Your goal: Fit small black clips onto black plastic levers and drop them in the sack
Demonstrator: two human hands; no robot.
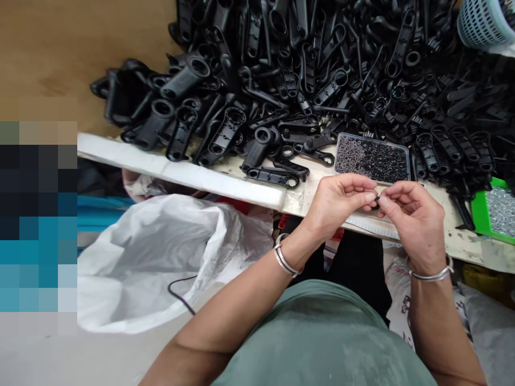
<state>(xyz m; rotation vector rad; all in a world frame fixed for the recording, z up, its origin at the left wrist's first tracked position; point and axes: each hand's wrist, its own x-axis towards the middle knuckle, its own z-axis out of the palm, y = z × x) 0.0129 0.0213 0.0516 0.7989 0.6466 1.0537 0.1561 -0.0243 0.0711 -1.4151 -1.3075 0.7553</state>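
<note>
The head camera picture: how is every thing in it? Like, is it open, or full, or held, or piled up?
Left hand, fingertips pinched at the black piece
Right hand, fingertips pinched at the black piece
Black piece, held up, mostly hidden by fingers
Clear box, open, tiny dark bits inside
Green tray, open, silvery bits inside
Black parts, piled up loosely
White sack, mouth open
Basket, partly out of view
Bracelets, worn on both wrists

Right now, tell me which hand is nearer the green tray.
Right. The right hand is to the left of the green tray, apart from it; the left hand is farther left, beyond the right one.
</note>
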